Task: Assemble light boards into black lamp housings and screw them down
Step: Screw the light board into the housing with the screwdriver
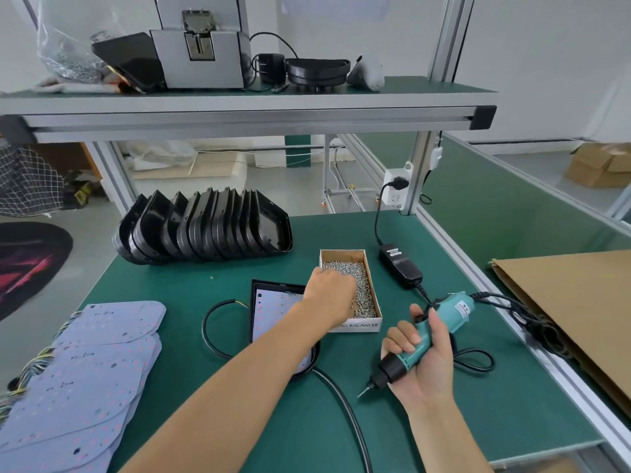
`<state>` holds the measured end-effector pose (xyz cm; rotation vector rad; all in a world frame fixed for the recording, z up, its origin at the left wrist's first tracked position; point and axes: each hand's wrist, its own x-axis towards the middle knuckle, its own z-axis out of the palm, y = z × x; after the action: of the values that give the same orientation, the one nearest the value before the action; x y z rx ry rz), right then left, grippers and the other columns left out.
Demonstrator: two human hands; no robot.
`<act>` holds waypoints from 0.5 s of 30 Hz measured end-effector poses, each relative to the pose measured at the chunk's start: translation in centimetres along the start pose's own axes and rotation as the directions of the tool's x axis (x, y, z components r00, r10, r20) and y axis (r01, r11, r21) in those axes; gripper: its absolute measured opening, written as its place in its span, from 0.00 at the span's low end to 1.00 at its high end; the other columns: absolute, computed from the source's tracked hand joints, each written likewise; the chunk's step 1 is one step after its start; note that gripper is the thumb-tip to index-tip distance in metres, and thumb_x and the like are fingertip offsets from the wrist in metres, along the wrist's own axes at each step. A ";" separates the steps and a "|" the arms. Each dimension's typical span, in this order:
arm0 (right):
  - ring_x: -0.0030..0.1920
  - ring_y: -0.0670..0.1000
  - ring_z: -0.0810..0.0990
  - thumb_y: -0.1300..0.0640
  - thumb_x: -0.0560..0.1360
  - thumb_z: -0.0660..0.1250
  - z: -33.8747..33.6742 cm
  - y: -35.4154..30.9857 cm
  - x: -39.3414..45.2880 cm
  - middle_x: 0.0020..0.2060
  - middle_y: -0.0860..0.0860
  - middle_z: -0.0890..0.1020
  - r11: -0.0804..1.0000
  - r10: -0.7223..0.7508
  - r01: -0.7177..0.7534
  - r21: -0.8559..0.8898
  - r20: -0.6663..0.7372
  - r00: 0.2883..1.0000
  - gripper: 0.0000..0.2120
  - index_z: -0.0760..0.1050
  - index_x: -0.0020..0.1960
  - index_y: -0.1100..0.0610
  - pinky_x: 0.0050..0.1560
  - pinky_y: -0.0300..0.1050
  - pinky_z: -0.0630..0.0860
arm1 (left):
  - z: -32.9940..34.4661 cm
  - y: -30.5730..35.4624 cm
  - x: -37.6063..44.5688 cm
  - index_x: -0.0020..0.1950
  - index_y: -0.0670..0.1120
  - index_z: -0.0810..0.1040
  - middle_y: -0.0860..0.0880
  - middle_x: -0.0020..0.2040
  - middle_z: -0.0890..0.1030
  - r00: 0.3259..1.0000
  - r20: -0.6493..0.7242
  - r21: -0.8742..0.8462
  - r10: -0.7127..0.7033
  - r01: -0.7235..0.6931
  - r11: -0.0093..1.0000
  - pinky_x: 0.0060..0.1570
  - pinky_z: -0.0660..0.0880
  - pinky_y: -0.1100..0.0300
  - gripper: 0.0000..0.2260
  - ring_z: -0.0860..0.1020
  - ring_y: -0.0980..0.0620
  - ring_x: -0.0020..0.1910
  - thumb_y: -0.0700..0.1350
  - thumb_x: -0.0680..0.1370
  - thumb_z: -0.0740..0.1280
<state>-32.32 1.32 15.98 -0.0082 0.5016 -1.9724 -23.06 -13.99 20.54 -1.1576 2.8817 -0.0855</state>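
Note:
A black lamp housing (254, 308) lies on the green table with a white light board (273, 310) seated in it, partly hidden under my left forearm. My left hand (329, 295) reaches into a small cardboard box (372, 291) full of silver screws (358, 274); its fingertips are buried among the screws, so what they hold is hidden. My right hand (421, 358) grips a teal electric screwdriver (440, 324), bit pointing down and left, above the table to the right of the housing.
A row of empty black housings (205, 227) stands at the back. Several loose light boards (82, 377) are stacked at the left. The screwdriver's power adapter (401, 266) and cables lie at the right, beside a cardboard sheet (573, 308). A shelf (239, 110) overhangs.

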 end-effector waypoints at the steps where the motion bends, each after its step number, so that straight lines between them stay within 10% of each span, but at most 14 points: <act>1: 0.25 0.44 0.65 0.47 0.76 0.70 -0.1 0.0 0.0 0.27 0.45 0.65 1.000 0.003 -0.003 0.002 -0.003 1.000 0.09 0.81 0.48 0.52 0.27 0.36 0.68 | 0.1 0.0 0.1 0.50 0.48 0.83 0.47 0.46 0.84 1.000 0.001 -0.008 0.001 -0.001 1.000 0.55 0.68 0.52 0.05 0.79 0.44 0.51 0.41 0.76 0.70; 8: 0.26 0.44 0.65 0.46 0.77 0.70 -0.1 0.0 -0.1 0.28 0.45 0.65 1.000 -0.005 0.005 -0.013 -0.007 1.000 0.10 0.81 0.49 0.52 0.28 0.36 0.68 | 0.3 -0.4 0.7 0.37 0.49 0.65 0.45 0.44 0.81 1.000 0.018 -0.011 0.015 -0.015 1.000 0.56 0.67 0.50 0.17 0.75 0.43 0.50 0.52 0.79 0.68; 15: 0.26 0.44 0.65 0.36 0.78 0.67 0.5 0.2 -0.4 0.28 0.46 0.65 0.997 -0.069 0.068 -0.037 -0.010 0.998 0.20 0.81 0.49 0.53 0.28 0.37 0.68 | 0.7 -1.7 -0.3 0.55 0.48 0.84 0.48 0.53 0.85 0.998 -0.019 -0.027 0.054 -0.054 0.998 0.57 0.67 0.51 0.08 0.76 0.44 0.59 0.45 0.80 0.67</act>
<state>-31.86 1.45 16.42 -0.0378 0.5508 -2.0309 -21.65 -15.04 19.96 -1.0880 2.9367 -0.0550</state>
